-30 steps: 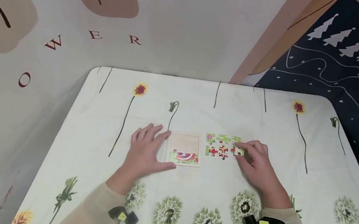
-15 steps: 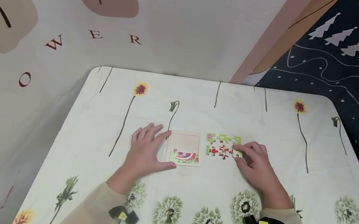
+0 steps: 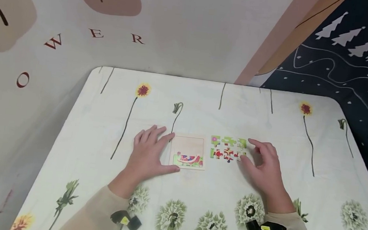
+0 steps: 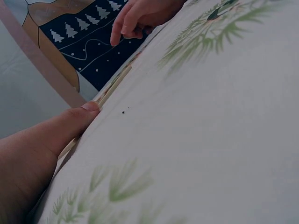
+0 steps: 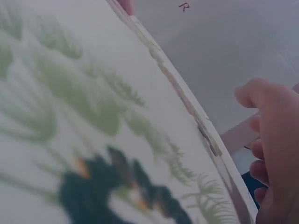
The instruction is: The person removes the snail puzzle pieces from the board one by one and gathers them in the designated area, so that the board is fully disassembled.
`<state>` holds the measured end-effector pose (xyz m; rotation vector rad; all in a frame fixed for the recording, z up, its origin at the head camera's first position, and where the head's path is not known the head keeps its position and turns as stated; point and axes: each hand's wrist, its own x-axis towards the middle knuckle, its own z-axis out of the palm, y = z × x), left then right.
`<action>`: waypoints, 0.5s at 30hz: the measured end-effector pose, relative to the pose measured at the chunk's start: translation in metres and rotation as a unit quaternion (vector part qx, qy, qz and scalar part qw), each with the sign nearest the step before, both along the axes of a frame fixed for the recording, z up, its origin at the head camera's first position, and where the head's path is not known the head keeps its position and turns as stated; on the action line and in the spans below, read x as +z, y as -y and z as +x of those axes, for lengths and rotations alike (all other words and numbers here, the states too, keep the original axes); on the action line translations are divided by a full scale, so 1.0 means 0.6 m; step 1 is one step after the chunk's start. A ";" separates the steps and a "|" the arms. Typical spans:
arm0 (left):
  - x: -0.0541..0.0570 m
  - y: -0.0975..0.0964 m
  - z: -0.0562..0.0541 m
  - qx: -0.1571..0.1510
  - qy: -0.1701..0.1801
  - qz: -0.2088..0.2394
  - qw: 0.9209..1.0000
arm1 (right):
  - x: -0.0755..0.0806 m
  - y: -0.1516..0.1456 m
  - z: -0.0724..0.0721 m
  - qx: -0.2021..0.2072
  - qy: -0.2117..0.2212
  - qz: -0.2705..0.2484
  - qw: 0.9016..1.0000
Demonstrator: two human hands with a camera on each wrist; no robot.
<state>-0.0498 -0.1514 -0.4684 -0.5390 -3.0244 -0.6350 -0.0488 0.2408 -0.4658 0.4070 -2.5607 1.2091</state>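
Note:
In the head view, my left hand point(image 3: 147, 154) lies spread at the left of a square wooden puzzle board point(image 3: 189, 144). Its forefinger reaches the upper left corner and its thumb the lower left; the left wrist view shows the thumb against the board's edge. Joined puzzle pieces point(image 3: 188, 160) fill the bottom strip of the board, green and red with a pink curved shape. To the right lie several loose puzzle pieces point(image 3: 229, 141) in two rows. Beside them hovers my right hand point(image 3: 264, 167), thumb and forefinger apart, holding nothing. Its thumb tip partly covers the rightmost lower piece.
A white cloth with printed flowers covers the table point(image 3: 262, 125). Behind it stands a pale wall point(image 3: 190, 39) with printed letters, and a dark panel point(image 3: 335, 75) with white trees is at the right. Both wrists carry black straps.
My right thumb and forefinger have parted and let go of the rightmost lower puzzle piece, which now sits by the others. The left hand keeps its place on the board.

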 end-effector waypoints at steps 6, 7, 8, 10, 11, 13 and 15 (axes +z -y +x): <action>0.001 0.003 0.002 -0.002 0.002 0.006 1.000 | 0.000 0.027 0.003 -0.018 -0.006 -0.027 0.999; 0.001 0.002 0.002 -0.003 0.003 0.007 1.000 | 0.000 0.033 0.004 -0.017 0.000 -0.021 1.000; 0.001 0.002 0.002 -0.004 0.002 0.008 1.000 | 0.001 0.039 0.005 -0.016 0.005 -0.013 1.000; 0.000 0.002 0.003 -0.006 0.000 0.009 1.000 | 0.002 0.053 0.007 -0.010 0.005 -0.001 1.000; 0.000 0.002 0.003 -0.007 -0.002 0.009 1.000 | 0.002 0.060 0.007 -0.007 0.003 0.005 1.000; -0.001 0.002 0.003 -0.008 -0.006 0.006 1.000 | 0.001 0.076 0.009 0.001 -0.006 0.009 1.000; -0.001 0.002 0.003 -0.008 -0.009 0.003 1.000 | -0.001 0.093 0.012 0.009 -0.018 0.011 1.000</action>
